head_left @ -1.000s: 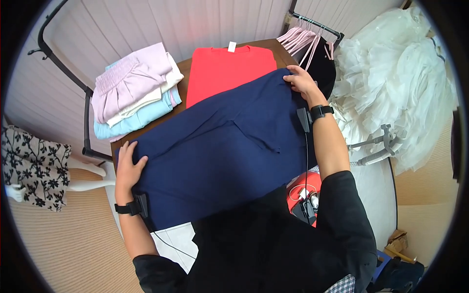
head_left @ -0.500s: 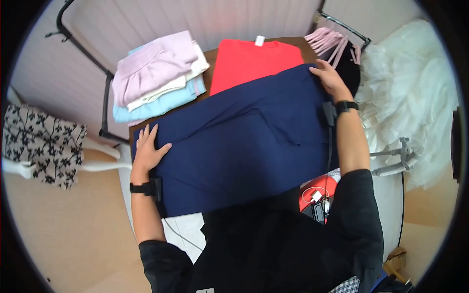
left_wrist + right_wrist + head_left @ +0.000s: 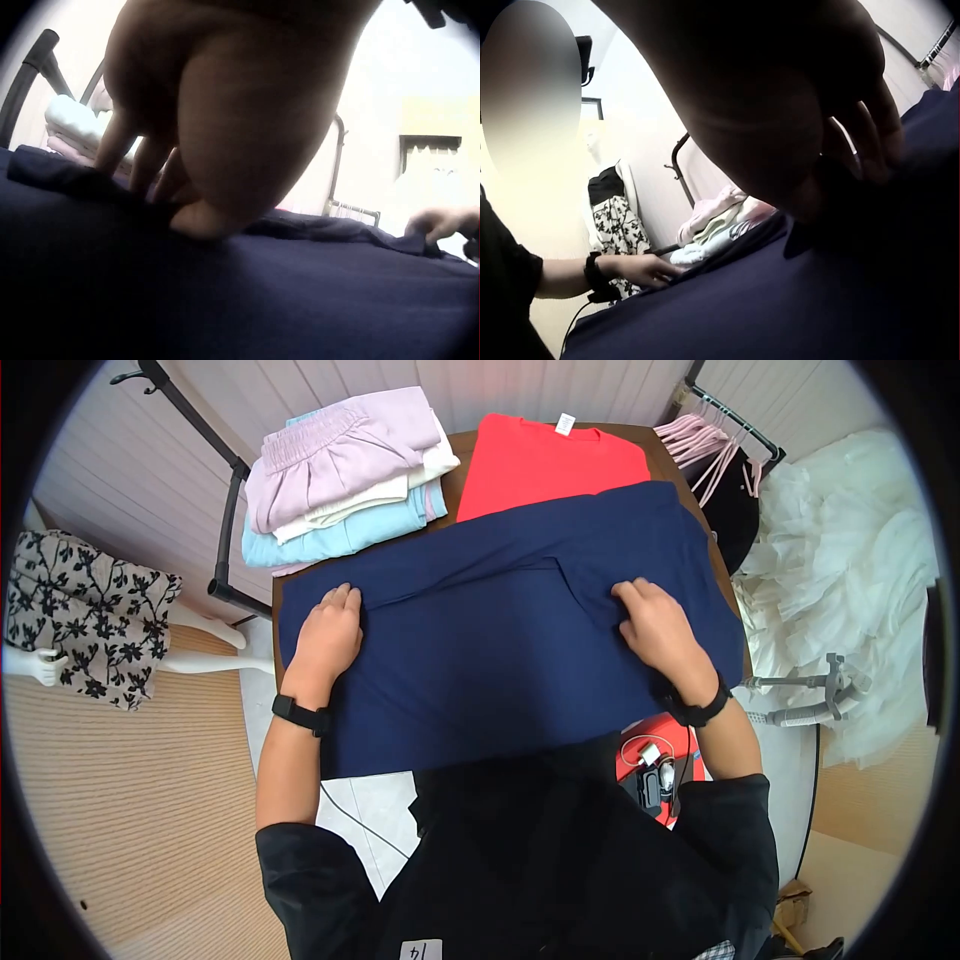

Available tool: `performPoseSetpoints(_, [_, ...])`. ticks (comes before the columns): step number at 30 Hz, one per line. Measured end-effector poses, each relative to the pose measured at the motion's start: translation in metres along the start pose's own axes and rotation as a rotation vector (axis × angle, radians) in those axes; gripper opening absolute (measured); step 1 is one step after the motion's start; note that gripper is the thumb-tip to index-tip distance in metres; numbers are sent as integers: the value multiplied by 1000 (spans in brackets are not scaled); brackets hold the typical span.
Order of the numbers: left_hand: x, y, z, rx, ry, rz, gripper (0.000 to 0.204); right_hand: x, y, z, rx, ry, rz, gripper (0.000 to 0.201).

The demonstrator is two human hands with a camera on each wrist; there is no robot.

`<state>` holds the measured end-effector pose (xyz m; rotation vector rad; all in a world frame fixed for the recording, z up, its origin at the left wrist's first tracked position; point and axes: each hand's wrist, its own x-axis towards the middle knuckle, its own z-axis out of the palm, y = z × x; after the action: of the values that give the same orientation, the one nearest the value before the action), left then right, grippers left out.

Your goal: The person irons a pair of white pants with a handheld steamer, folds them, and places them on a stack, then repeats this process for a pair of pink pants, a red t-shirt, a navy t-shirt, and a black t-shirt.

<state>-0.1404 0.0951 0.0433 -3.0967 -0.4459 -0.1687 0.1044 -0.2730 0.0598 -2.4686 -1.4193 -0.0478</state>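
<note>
A navy cloth garment lies spread over the table, with a raised fold running across it. At its left part, my left hand points its fingers down and pinches the fold between fingers and thumb; the left wrist view shows the thumb close to the fingers on the cloth. My right hand has bent fingers at the flap on the right part. In the right wrist view the right hand grips a bit of the navy cloth, its fingertips partly dark.
Behind the navy cloth lie a red top and, at left, a stack of folded lilac, cream and light blue clothes. Pink hangers hang on a rack at back right, beside white tulle. A floral skirt stands left.
My right hand has left the far right corner of the navy cloth and moved inward and nearer to the flap. My left hand's spread fingers have drawn together on the fold. The head view has shifted.
</note>
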Motion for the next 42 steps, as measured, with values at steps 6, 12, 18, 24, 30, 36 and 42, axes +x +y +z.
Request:
performPoseSetpoints(6, [8,-19,1,-67,-51,-173,24,6,17,-64,313,228,98,23])
performPoseSetpoints(12, [-7,-22,-6,-296,57,-57,28,-20,25,-68,421,-222,-156,34])
performPoseSetpoints(18, [-7,-6,-21,-401,-13,-86,31,-37,73,-50,552,-155,205,32])
performPoseSetpoints(24, [27,37,-24,-511,-3,37,32,-15,158,-32,396,121,532,30])
performPoseSetpoints(30, [48,65,-1,-436,-202,0,63,45,206,-5,259,375,664,37])
performPoseSetpoints(36, [46,81,-2,-338,-225,-79,69,79,248,10,287,262,758,26])
performPoseSetpoints(42, [57,92,-10,-315,-270,-157,67,83,256,10,372,365,761,22])
